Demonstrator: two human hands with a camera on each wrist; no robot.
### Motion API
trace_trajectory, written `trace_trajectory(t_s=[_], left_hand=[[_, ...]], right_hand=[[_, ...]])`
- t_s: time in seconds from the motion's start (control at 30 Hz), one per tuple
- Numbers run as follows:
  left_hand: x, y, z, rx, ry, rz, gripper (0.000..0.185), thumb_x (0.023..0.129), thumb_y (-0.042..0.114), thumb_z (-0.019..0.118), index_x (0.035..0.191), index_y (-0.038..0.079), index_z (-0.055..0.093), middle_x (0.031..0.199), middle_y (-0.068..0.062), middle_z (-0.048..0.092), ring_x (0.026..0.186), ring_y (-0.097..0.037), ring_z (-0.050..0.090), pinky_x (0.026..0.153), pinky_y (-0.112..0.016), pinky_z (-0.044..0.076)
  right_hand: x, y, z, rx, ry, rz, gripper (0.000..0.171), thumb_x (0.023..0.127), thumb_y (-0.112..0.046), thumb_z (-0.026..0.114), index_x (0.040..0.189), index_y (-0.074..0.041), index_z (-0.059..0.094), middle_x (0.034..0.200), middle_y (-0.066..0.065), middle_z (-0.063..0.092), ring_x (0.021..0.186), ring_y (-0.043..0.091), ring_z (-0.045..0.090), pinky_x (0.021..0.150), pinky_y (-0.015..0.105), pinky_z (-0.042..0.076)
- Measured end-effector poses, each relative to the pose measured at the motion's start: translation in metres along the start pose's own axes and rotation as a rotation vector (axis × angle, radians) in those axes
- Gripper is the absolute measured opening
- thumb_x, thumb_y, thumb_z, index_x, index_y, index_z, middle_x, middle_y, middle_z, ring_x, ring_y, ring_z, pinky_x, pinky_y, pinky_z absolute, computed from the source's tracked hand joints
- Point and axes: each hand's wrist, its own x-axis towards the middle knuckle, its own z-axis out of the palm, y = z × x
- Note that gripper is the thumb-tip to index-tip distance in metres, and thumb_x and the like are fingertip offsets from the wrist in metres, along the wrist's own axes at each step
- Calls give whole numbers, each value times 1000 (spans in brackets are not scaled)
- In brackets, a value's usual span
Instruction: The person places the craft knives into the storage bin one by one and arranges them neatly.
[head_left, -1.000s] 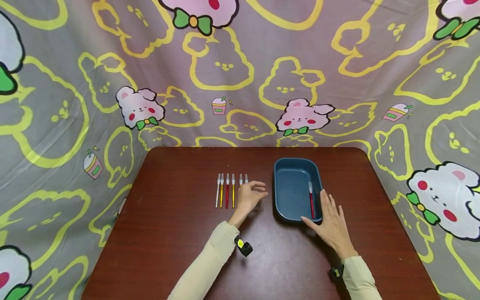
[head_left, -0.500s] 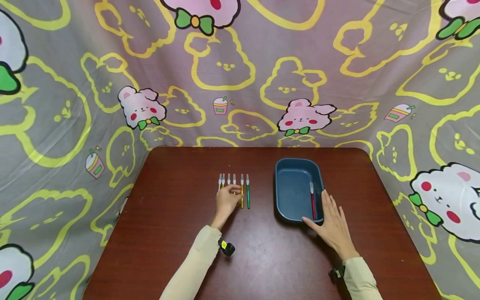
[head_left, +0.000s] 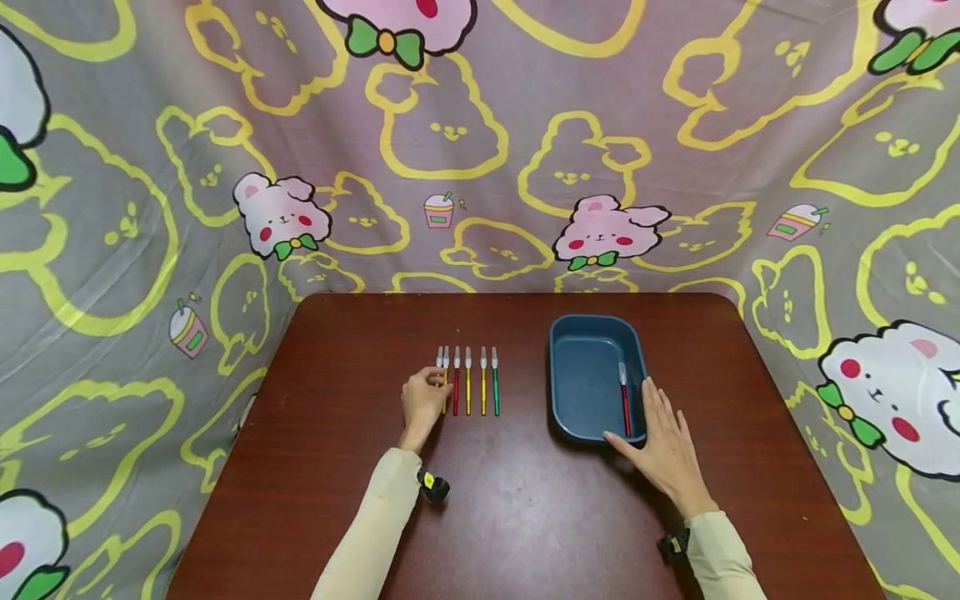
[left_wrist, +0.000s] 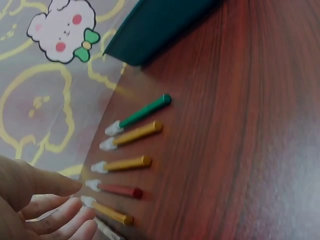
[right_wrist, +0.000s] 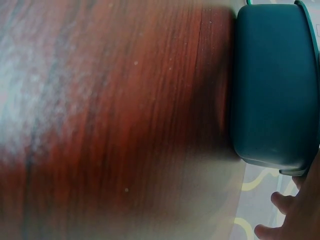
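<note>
Right now my left hand [head_left: 423,398] sits at the left end of the row of brushes [head_left: 467,382], its fingers loosely curled and touching the two outermost ones there; I cannot tell from either view whether it has pinched one or only rests on them. Taking the blue tray [head_left: 558,392] as landmark, the row lies to its left on the surface [head_left: 525,508], well apart from it, and every brush has its long axis running away from me, parallel to the tray's long sides, white tips at the far end. The left wrist view shows the same fan: green brush [left_wrist: 140,114] nearest the tray, then two yellow, a red brush [left_wrist: 116,189], another yellow beside my fingertips [left_wrist: 75,214]. My right hand [head_left: 663,446] lies flat, fingers straight, against the tray's near right corner, holding nothing. One red-handled brush [head_left: 623,400] lies inside the tray along its right wall. So the left hand is the nearer grip to the row, and the tray lies to its right.
</note>
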Motion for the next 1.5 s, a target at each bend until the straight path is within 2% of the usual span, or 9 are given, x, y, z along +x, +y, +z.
trace_trajectory(t_s=[0.27, 0.47, 0.97, 1.3, 1.5], left_hand=[[3, -15, -2, -49, 84, -23, 30, 79, -4, 83, 109, -1, 79, 93, -15, 79, 89, -38, 74, 86, -55, 53], [6, -21, 0, -67, 115, -46, 30, 78, -5, 84, 108, -2, 78, 96, -17, 79, 95, -41, 74, 91, -56, 53], [11, -22, 6, -92, 113, -96, 28, 77, -5, 86, 105, -5, 79, 93, -19, 79, 104, -43, 71, 100, -53, 50], [12, -21, 3, -61, 83, -99, 21, 79, -4, 83, 100, -5, 80, 89, -17, 79, 99, -40, 74, 100, -51, 50], [12, -19, 0, -39, 59, -100, 20, 79, -5, 80, 99, -6, 81, 87, -16, 79, 99, -39, 75, 105, -51, 48]], right_hand=[[0, -2, -2, 3, -14, 12, 116, 89, -61, 73, 170, -6, 10, 175, 20, 17, 155, 49, 22, 120, 72, 17], [1, -2, -3, 6, -14, 17, 116, 89, -60, 73, 169, -5, 12, 175, 20, 17, 155, 49, 22, 120, 72, 17], [0, -2, -2, 6, -15, 25, 117, 89, -61, 74, 170, -7, 9, 174, 21, 19, 155, 49, 22, 120, 71, 18], [0, -1, -1, 5, -16, 22, 117, 89, -61, 74, 170, -6, 10, 174, 22, 19, 155, 49, 23, 120, 71, 18], [0, -1, -1, -3, -11, 23, 117, 89, -61, 74, 170, -6, 10, 173, 23, 21, 155, 49, 24, 120, 71, 19]])
